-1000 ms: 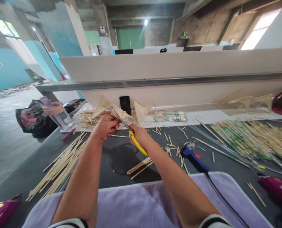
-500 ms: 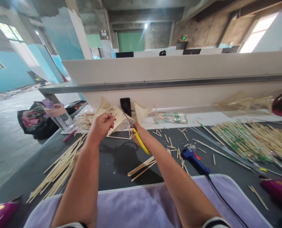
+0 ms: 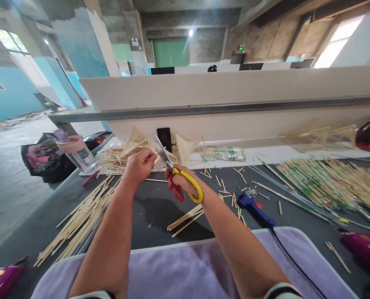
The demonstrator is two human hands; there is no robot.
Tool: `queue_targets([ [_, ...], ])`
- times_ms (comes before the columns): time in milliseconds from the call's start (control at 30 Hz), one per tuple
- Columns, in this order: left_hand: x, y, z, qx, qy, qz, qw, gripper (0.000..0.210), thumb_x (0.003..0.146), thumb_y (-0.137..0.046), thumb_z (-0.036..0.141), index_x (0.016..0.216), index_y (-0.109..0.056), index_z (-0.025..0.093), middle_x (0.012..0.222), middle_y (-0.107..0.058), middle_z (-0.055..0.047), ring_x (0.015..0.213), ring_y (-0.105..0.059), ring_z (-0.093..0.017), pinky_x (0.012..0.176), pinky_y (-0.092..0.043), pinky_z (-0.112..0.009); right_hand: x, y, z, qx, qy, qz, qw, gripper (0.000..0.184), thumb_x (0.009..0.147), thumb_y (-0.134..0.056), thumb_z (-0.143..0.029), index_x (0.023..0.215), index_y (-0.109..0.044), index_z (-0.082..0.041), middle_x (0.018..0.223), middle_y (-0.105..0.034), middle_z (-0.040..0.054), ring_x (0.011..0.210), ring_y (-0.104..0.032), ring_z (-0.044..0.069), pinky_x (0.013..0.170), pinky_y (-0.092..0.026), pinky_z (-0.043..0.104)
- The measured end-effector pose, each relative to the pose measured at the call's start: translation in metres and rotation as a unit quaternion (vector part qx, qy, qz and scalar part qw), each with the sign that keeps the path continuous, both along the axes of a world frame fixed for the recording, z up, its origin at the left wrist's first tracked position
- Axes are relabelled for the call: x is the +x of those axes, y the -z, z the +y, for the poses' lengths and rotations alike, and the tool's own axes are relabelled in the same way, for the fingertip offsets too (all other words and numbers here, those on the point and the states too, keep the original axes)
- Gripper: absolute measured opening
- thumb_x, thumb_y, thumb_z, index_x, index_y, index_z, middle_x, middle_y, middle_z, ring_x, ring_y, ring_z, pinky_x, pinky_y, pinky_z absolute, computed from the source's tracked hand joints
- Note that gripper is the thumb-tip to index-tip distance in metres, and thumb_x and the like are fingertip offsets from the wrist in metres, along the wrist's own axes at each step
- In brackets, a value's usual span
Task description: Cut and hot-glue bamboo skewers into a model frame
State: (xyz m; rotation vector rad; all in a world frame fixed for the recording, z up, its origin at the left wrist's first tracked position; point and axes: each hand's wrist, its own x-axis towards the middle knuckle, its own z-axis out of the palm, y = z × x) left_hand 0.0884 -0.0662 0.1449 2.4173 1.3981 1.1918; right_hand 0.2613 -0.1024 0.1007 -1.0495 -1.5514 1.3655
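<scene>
My right hand (image 3: pixel 179 177) grips scissors (image 3: pixel 189 182) with one yellow and one red handle. Their blades are spread and point up and to the left, close to the fingertips of my left hand (image 3: pixel 140 167). That hand is closed in a pinch, and what it holds, if anything, I cannot make out. Just behind the blades stands a frame of thin wooden sticks (image 3: pixel 186 148), partly hidden by my hands. Below the right forearm lies a small bunch of sticks (image 3: pixel 185 218).
Loose sticks (image 3: pixel 79 220) lie at left, near a bottle (image 3: pixel 79 153). A blue glue gun (image 3: pixel 256 209) and short stick offcuts are at right, with wrapped stick bundles (image 3: pixel 315 182) beyond. A phone (image 3: pixel 164 139) leans at the back. A lilac cloth (image 3: pixel 172 270) covers the front edge.
The scissors have turned and opened, so the red handle now shows. My left hand has shifted slightly right and down, nearer the blades.
</scene>
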Motion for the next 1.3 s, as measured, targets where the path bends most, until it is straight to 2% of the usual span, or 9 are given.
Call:
queue_targets([
  [233,0.004,0.001,-0.003,-0.06,0.054,-0.11,0.991,0.016,0.08,-0.049,0.027,0.068,-0.054,0.017,0.055,-0.05,0.003,0.05,-0.042,-0.007,0.049,-0.033,-0.019,0.005,0.002,0.001,-0.096,-0.17,0.2,0.96,0.035,0.055,-0.042,-0.01,0.089,-0.048,-0.018,0.066,-0.058,0.0002,0.048,-0.052,0.013,0.049,-0.047,0.028],
  [367,0.001,-0.002,-0.008,-0.195,0.138,-0.286,0.928,0.014,0.079,-0.053,0.03,0.073,-0.052,0.017,0.051,-0.047,0.005,0.037,-0.03,-0.003,0.036,-0.021,-0.016,0.012,-0.006,0.002,-0.148,-0.199,0.323,0.913,0.038,0.055,-0.042,-0.011,0.092,-0.048,-0.018,0.066,-0.056,-0.0003,0.052,-0.05,0.012,0.051,-0.047,0.027],
  [467,-0.004,-0.003,-0.006,-0.268,0.172,-0.329,0.889,0.013,0.078,-0.057,0.03,0.078,-0.053,0.017,0.051,-0.047,0.005,0.035,-0.027,-0.001,0.034,-0.015,-0.013,0.013,-0.015,0.003,-0.141,-0.105,0.459,0.871,0.032,0.057,-0.041,-0.012,0.088,-0.047,-0.018,0.065,-0.052,-0.0003,0.052,-0.048,0.011,0.051,-0.047,0.026],
  [600,-0.002,0.001,0.004,-0.336,0.163,-0.273,0.887,0.016,0.077,-0.057,0.032,0.078,-0.053,0.016,0.052,-0.049,0.004,0.034,-0.03,-0.001,0.033,-0.017,-0.011,0.012,-0.019,0.013,-0.159,0.159,0.608,0.761,0.026,0.049,-0.037,-0.009,0.072,-0.034,-0.021,0.062,-0.045,-0.0017,0.055,-0.05,0.011,0.056,-0.05,0.03],
  [667,0.003,0.003,0.006,-0.368,0.156,-0.215,0.891,0.018,0.077,-0.057,0.033,0.075,-0.052,0.016,0.052,-0.05,0.004,0.034,-0.03,-0.001,0.032,-0.018,-0.011,0.017,-0.02,0.018,-0.184,0.239,0.607,0.735,0.027,0.048,-0.035,-0.009,0.071,-0.029,-0.022,0.063,-0.046,-0.0016,0.058,-0.052,0.012,0.058,-0.05,0.033],
  [800,0.023,0.014,0.003,-0.389,0.17,-0.106,0.899,0.021,0.077,-0.054,0.034,0.07,-0.05,0.015,0.055,-0.052,0.003,0.037,-0.037,-0.003,0.033,-0.028,-0.012,0.035,-0.025,0.017,-0.202,0.257,0.593,0.736,0.027,0.049,-0.033,-0.009,0.073,-0.031,-0.022,0.07,-0.051,-0.0002,0.063,-0.055,0.013,0.062,-0.049,0.036],
  [967,0.065,0.055,-0.001,-0.446,0.187,-0.008,0.875,0.017,0.075,-0.052,0.032,0.073,-0.05,0.016,0.056,-0.054,0.002,0.041,-0.047,-0.008,0.037,-0.04,-0.018,0.051,-0.036,0.011,-0.255,0.239,0.559,0.752,0.021,0.055,-0.033,-0.011,0.073,-0.034,-0.021,0.075,-0.053,0.0027,0.067,-0.055,0.014,0.061,-0.047,0.038],
  [1133,0.101,0.098,-0.014,-0.361,0.17,0.109,0.911,0.02,0.08,-0.043,0.032,0.082,-0.055,0.016,0.062,-0.058,0.0,0.051,-0.056,-0.011,0.047,-0.044,-0.021,0.059,-0.037,0.011,-0.227,0.244,0.549,0.767,0.021,0.054,-0.032,-0.011,0.073,-0.033,-0.021,0.077,-0.054,0.0027,0.067,-0.054,0.014,0.064,-0.046,0.038],
  [1300,0.109,0.11,-0.025,-0.273,0.189,0.177,0.926,0.018,0.077,-0.047,0.03,0.075,-0.06,0.017,0.075,-0.063,-0.003,0.073,-0.058,-0.015,0.063,-0.041,-0.024,0.069,-0.038,0.011,-0.201,0.248,0.56,0.765,0.027,0.051,-0.032,-0.01,0.075,-0.032,-0.021,0.079,-0.052,0.0025,0.064,-0.053,0.012,0.063,-0.045,0.036],
])
